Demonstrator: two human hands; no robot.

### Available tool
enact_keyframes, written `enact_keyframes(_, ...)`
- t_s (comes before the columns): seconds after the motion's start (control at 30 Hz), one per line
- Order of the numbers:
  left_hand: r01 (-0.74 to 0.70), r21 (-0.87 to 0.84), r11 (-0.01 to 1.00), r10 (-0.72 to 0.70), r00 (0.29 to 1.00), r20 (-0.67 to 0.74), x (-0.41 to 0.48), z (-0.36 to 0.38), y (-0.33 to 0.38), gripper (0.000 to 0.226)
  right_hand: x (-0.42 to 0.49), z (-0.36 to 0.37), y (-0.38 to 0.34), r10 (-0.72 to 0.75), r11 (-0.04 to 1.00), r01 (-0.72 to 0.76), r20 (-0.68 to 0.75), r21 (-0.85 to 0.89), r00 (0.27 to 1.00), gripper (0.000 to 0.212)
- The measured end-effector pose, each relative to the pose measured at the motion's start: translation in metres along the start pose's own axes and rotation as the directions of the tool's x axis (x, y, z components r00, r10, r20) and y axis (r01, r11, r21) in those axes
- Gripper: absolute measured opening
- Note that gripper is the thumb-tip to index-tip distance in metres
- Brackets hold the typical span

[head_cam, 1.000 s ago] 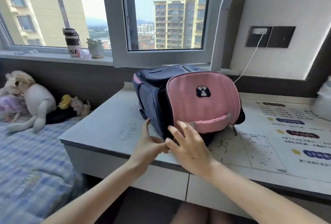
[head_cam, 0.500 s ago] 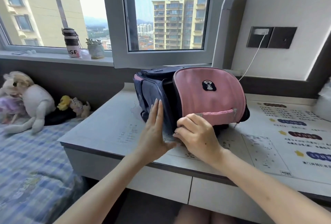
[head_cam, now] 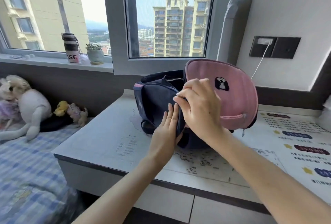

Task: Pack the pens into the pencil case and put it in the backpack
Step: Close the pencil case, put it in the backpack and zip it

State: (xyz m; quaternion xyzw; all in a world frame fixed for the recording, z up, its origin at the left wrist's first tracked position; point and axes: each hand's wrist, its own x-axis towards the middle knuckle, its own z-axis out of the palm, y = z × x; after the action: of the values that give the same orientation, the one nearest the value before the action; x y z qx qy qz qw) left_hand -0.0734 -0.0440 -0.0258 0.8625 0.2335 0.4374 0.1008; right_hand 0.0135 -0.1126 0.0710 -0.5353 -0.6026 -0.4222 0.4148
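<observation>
A navy backpack (head_cam: pixel 155 98) with a pink front panel (head_cam: pixel 238 98) stands on the white desk (head_cam: pixel 100 143). My left hand (head_cam: pixel 166 128) lies flat against its dark side, fingers straight. My right hand (head_cam: pixel 198 105) pinches the edge of the zipper seam between the navy body and the pink panel, up near the top of that side. The seam gapes a little at the top. No pens or pencil case are in sight.
A printed mat (head_cam: pixel 295 144) covers the desk's right part. A lamp post (head_cam: pixel 231 32) rises behind the bag, with a cable to a wall socket (head_cam: pixel 265 44). A bottle (head_cam: pixel 70 48) and plant pot (head_cam: pixel 95 55) stand on the sill. Plush toys (head_cam: pixel 26 105) lie on the bed at left.
My right hand has climbed from the bag's lower front edge up along the seam, fingers pinched. My left hand went from the base to flat on the side. The pink panel tilted back.
</observation>
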Motion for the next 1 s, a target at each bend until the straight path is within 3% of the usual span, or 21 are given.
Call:
enact_keyframes(0.13,-0.013,0.022,1.0,0.011,0.997,0.081,-0.001,-0.004,-0.006,0.076,0.04,0.02,0.015,0.239,0.971,-0.235,0.138,-0.046,0.961,0.017)
enact_keyframes(0.23,-0.04,-0.008,0.999,0.041,0.986,0.162,-0.006,-0.019,-0.014,0.074,0.06,0.027,0.021,0.407,0.91,-0.405,0.373,-0.089,0.834,0.023)
enact_keyframes(0.3,0.049,-0.121,0.991,-0.023,0.977,0.21,-0.008,-0.034,-0.014,0.089,0.064,0.023,0.024,0.36,0.923,-0.376,0.518,-0.079,0.776,0.026)
enact_keyframes(0.4,0.297,-0.319,0.9,-0.242,0.949,0.2,0.001,-0.051,0.004,0.102,0.066,0.01,0.019,0.204,0.967,-0.251,0.698,-0.037,0.686,0.023)
enact_keyframes(0.47,0.358,-0.291,0.887,-0.331,0.934,0.138,0.016,-0.054,0.016,0.101,0.064,0.005,0.013,0.14,0.986,-0.159,0.743,-0.045,0.655,0.022)
enact_keyframes(0.63,0.451,-0.015,0.893,-0.44,0.878,0.187,0.038,-0.042,0.038,0.083,0.06,0.008,0.013,0.139,0.99,-0.095,0.607,-0.104,0.783,0.027)
enact_keyframes(0.73,0.418,0.053,0.907,-0.421,0.894,0.154,0.037,-0.035,0.041,0.086,0.054,0.02,0.014,0.089,0.994,-0.044,0.49,-0.103,0.867,0.025)
enact_keyframes(0.8,0.429,0.076,0.9,-0.435,0.889,0.144,0.039,-0.036,0.04,0.087,0.051,0.031,0.017,0.135,0.99,-0.11,0.428,-0.084,0.894,0.025)
enact_keyframes(0.93,0.416,0.139,0.899,-0.437,0.876,0.206,0.029,-0.036,0.045,0.079,0.054,0.064,0.033,0.406,0.912,-0.391,0.385,-0.121,0.829,0.027)
enact_keyframes(1.0,0.43,0.12,0.895,-0.447,0.86,0.248,0.017,-0.036,0.047,0.07,0.06,0.073,0.06,0.585,0.811,-0.545,0.314,-0.212,0.748,0.025)
